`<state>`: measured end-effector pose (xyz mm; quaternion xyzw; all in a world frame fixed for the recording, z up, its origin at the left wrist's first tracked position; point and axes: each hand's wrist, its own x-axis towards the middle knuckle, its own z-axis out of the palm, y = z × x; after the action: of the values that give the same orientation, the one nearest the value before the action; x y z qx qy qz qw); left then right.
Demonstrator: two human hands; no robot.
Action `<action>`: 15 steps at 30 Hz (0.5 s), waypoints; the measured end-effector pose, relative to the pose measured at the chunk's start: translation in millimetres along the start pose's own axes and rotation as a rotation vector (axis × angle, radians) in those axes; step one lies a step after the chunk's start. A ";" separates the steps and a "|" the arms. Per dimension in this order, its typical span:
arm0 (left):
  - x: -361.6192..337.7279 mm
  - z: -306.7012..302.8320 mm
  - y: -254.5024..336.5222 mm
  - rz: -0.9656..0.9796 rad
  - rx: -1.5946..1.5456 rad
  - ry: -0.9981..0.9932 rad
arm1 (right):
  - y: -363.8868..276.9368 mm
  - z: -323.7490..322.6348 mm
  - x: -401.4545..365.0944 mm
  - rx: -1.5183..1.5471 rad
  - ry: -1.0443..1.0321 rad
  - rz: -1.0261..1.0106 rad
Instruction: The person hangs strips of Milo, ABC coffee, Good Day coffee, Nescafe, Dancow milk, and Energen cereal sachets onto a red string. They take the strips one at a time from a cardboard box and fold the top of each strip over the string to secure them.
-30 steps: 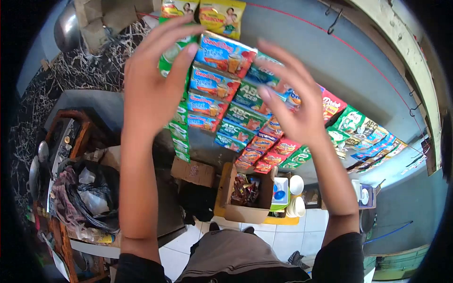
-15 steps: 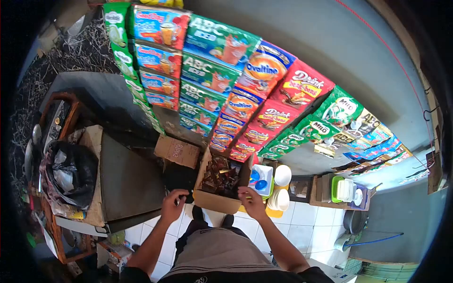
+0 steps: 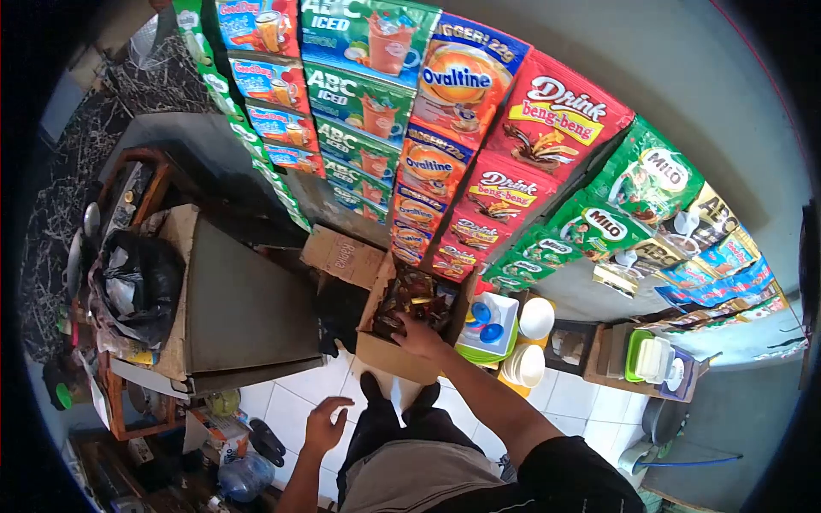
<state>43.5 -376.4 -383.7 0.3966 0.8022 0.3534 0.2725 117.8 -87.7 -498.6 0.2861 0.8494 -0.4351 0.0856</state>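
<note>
A cardboard box (image 3: 398,356) stands open below the wall, with dark brown and red sachets (image 3: 416,297) inside. My right hand (image 3: 419,336) reaches over its near edge, fingertips at the sachets; whether they pinch one is too small to tell. My left hand (image 3: 327,425) hangs in the air nearer my body, left of my legs, its fingers apart and holding nothing. Strips of drink sachets hang above the box, among them Ovaltine (image 3: 466,79), red Drink beng-beng (image 3: 552,115) and green Milo (image 3: 654,175).
Right of the box are a white tray with blue items (image 3: 506,321) and white bowls (image 3: 523,366). A grey-topped cabinet (image 3: 248,299) and a black plastic bag (image 3: 141,278) are on the left. A blue stick (image 3: 693,462) lies far right.
My right hand has moved from the box's right edge into the box. My left hand has dropped away from the box's left side toward my body. The view has shifted slightly.
</note>
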 end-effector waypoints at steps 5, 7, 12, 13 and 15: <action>-17.0 -13.0 -13.1 -0.033 -0.030 0.043 | 8.8 24.6 27.2 -0.027 -0.017 0.172; -15.5 -16.7 -24.8 -0.010 -0.067 0.028 | 21.0 28.3 34.3 -0.062 -0.079 0.098; 0.7 -39.5 -33.7 0.054 -0.134 -0.075 | 21.1 27.1 29.5 -0.098 0.019 0.193; 6.3 -46.4 -34.4 0.093 -0.124 -0.106 | 15.8 22.3 24.6 -0.125 0.074 0.243; 15.5 -60.1 -35.5 0.128 -0.126 -0.128 | 19.8 16.8 13.3 -0.097 0.241 0.159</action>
<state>-23.7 -400.1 -377.7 0.4507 0.7324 0.3939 0.3246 116.2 -86.5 -527.7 0.3980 0.8483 -0.3478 0.0310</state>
